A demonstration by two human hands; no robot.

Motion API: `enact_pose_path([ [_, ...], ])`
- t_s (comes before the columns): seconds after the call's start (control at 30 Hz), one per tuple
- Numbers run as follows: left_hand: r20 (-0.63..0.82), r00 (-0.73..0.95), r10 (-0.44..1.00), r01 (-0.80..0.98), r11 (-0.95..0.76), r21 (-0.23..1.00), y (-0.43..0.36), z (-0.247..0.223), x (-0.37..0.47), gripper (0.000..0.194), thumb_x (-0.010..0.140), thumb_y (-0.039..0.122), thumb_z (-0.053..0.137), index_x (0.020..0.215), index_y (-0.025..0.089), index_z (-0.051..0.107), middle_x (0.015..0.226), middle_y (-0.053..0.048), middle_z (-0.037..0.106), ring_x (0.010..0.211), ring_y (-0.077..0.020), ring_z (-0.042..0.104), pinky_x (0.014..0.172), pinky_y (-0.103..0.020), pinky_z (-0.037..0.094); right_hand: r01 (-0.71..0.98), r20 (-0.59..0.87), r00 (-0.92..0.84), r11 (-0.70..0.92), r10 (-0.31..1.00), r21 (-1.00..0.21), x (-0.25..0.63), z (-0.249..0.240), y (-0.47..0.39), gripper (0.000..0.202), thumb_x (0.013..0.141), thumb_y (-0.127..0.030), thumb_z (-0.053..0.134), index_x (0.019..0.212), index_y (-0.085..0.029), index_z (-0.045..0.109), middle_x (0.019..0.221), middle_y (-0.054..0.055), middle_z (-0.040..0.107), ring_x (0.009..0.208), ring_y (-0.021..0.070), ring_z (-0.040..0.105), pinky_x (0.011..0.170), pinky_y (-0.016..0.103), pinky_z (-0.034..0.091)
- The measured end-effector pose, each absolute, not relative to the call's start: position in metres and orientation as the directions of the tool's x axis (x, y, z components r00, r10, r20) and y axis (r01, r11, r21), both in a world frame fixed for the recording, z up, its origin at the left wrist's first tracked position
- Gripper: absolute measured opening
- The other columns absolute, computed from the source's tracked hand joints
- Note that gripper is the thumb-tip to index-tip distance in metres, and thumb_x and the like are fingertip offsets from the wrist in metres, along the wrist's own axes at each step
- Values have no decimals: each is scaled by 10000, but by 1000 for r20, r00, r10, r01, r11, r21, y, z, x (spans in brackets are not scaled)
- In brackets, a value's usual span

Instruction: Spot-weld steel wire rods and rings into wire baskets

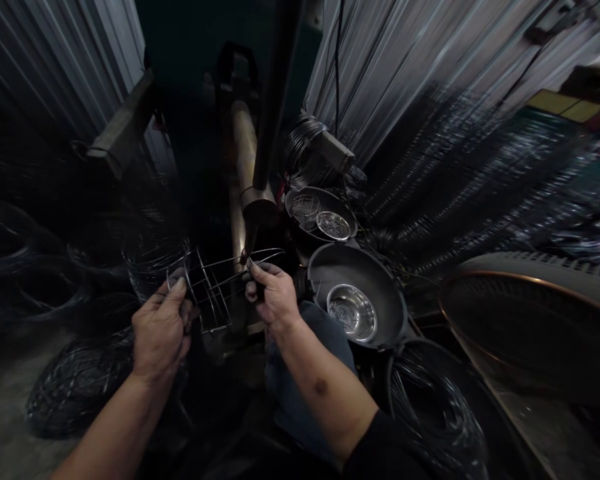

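Observation:
A wire frame (209, 285) of thin metal rods spans the space between my two hands. My left hand (164, 319) pinches its left end, thumb on top and fingers curled below. My right hand (271, 288) grips the frame's right part between thumb and fingers, close to the tip of the machine's upper electrode (251, 241). A brass-coloured lower arm (238, 233) of the machine runs behind the frame. Whether the tip touches the wire I cannot tell. Beside my right hand is a black pan (387, 297) holding a shiny metal bowl (353, 312) with small pieces inside.
Behind that pan, a second pan (299, 195) holds another bowl (333, 225) and a small wire grid (305, 207). Coiled wire (300, 150) sits beyond it. More wire coils (430, 400) lie at lower right, near a large round fan-like guard (520, 293). Wire bundles (80, 380) lie at left.

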State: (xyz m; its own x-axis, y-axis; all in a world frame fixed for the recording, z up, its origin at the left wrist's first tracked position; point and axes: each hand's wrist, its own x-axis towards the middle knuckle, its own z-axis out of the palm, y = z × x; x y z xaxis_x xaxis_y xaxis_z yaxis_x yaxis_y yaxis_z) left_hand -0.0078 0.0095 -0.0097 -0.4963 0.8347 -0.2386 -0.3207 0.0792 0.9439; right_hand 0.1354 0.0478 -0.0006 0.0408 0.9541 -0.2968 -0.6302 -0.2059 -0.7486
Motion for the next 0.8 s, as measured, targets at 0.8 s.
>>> enact_pose_path([
  [0.8, -163, -520, 838, -314, -10, 949, 18, -1, -10, 267, 696, 382, 716, 755, 148, 601, 415, 85, 377, 353, -58, 344, 368, -171, 341, -510, -240, 60, -177, 969, -842, 111, -33, 20, 187, 534, -230, 741, 689, -163, 662, 573, -28, 621, 463, 81, 480, 484, 219, 385],
])
